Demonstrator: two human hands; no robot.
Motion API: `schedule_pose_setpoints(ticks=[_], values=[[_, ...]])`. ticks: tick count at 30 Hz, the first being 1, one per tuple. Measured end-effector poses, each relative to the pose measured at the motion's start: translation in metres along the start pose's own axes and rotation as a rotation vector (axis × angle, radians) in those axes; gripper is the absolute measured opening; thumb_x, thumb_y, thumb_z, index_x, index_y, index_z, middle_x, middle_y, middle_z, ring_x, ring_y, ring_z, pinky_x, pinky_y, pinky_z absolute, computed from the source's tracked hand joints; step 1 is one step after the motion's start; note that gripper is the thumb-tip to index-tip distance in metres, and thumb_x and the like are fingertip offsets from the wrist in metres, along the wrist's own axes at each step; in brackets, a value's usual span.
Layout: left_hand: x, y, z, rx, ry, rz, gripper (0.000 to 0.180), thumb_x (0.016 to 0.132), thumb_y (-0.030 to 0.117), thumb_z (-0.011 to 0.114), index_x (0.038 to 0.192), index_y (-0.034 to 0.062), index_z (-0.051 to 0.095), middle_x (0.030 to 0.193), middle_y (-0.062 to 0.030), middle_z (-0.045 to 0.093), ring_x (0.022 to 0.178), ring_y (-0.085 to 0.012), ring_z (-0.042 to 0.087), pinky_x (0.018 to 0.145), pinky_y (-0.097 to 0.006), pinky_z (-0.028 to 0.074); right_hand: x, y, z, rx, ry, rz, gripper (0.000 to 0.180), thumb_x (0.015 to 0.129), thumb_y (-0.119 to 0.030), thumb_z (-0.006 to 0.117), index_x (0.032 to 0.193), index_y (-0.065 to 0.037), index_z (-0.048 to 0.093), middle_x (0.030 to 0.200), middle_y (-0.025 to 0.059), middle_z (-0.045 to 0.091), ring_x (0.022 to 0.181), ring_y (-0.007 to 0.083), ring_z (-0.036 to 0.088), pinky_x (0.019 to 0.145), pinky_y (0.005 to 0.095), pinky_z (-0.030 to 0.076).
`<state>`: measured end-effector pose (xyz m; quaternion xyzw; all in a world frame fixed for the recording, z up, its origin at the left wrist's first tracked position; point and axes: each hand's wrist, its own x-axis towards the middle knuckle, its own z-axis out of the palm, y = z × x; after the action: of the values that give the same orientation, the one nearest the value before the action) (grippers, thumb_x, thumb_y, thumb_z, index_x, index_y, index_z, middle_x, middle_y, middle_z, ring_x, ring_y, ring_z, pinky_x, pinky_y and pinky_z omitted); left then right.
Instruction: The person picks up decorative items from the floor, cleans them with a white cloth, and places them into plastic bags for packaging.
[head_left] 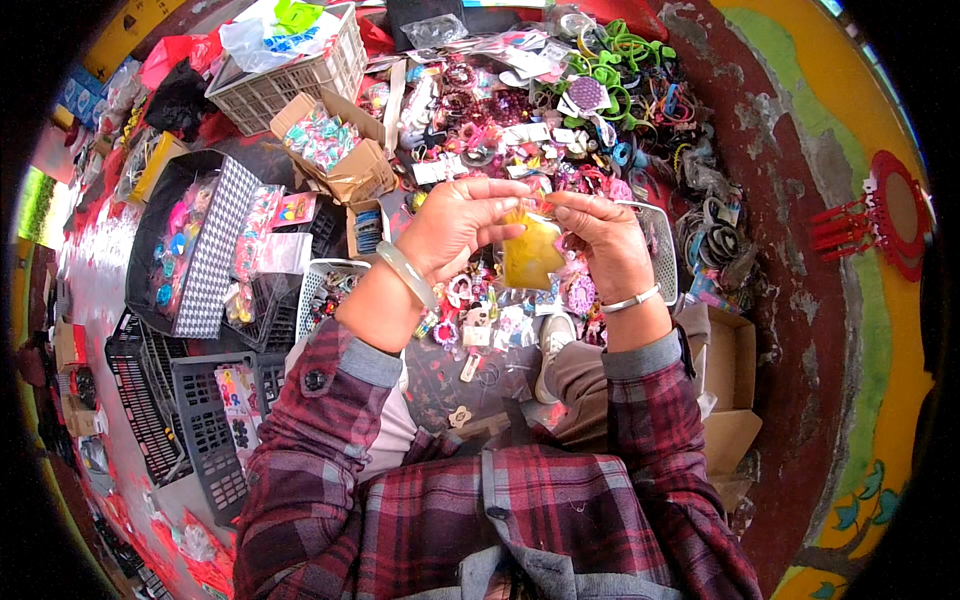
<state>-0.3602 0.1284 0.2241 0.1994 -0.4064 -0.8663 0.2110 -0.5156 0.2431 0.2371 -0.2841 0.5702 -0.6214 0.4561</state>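
Both hands (445, 228) pinch a yellow, rectangular plastic packet (533, 254).
Contact looks blurry; I judge uneven tugging could tear it.

The things are carried by a dark floor (512, 388), reddish in patches. Its middle is covered by a loose heap of small, colourful accessories (480, 105), edged at the upper right by bright green headbands (628, 48). At the upper left a pale slatted crate (290, 85) is set down, with an open cardboard box (366, 172) of small packets placed near it. The heap is flanked by a left white basket (309, 293) and a right white basket (662, 262). An opened carton (738, 352) is placed at the right. Near a planted shoe (551, 352) a small flower-shaped piece (459, 416) is seen.
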Motion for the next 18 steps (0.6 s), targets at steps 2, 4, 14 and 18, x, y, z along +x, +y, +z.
schedule_pose_setpoints(ticks=[2, 4, 14, 18], values=[[-0.0011, 0.0007, -0.0009, -0.004, 0.004, -0.004, 0.022, 0.086, 0.002, 0.049, 0.106, -0.0054, 0.055, 0.103, -0.0128, 0.059, 0.085, -0.0165, 0.061, 0.072, -0.024, 0.054, 0.0008, 0.0005, 0.0000, 0.050, -0.001, 0.030, 0.017, 0.078, -0.006, 0.062, 0.094, -0.003, 0.066, 0.080, 0.0023, 0.064, 0.066, 0.0074, 0.056, 0.057, 0.0201, 0.044], [-0.0022, 0.0022, -0.0013, -0.015, -0.002, -0.010, 0.021, 0.085, 0.001, 0.049, 0.104, -0.0053, 0.055, 0.102, -0.0130, 0.059, 0.083, -0.0166, 0.062, 0.072, -0.024, 0.054, 0.0013, 0.0012, -0.0002, 0.098, -0.005, 0.047, 0.017, 0.078, -0.006, 0.061, 0.094, -0.003, 0.065, 0.080, 0.0020, 0.064, 0.065, 0.0072, 0.056, 0.056, 0.0200, 0.044], [-0.0024, 0.0044, -0.0039, -0.034, 0.002, 0.021, 0.016, 0.087, 0.001, 0.042, 0.094, -0.0051, 0.055, 0.093, -0.0112, 0.059, 0.081, -0.0164, 0.061, 0.074, -0.027, 0.053, 0.0036, 0.0031, -0.0089, 0.249, -0.152, 0.018, 0.011, 0.083, -0.004, 0.050, 0.084, -0.005, 0.061, 0.080, 0.0009, 0.061, 0.064, 0.0065, 0.052, 0.057, 0.0187, 0.042], [-0.0023, 0.0059, -0.0042, -0.062, -0.037, 0.034, 0.016, 0.086, 0.000, 0.042, 0.093, -0.0056, 0.055, 0.093, -0.0120, 0.058, 0.081, -0.0171, 0.061, 0.075, -0.027, 0.053, 0.0037, 0.0037, -0.0088, 0.244, -0.127, -0.006, 0.011, 0.082, -0.003, 0.050, 0.082, -0.004, 0.060, 0.079, 0.0010, 0.061, 0.060, 0.0047, 0.050, 0.054, 0.0165, 0.039]])
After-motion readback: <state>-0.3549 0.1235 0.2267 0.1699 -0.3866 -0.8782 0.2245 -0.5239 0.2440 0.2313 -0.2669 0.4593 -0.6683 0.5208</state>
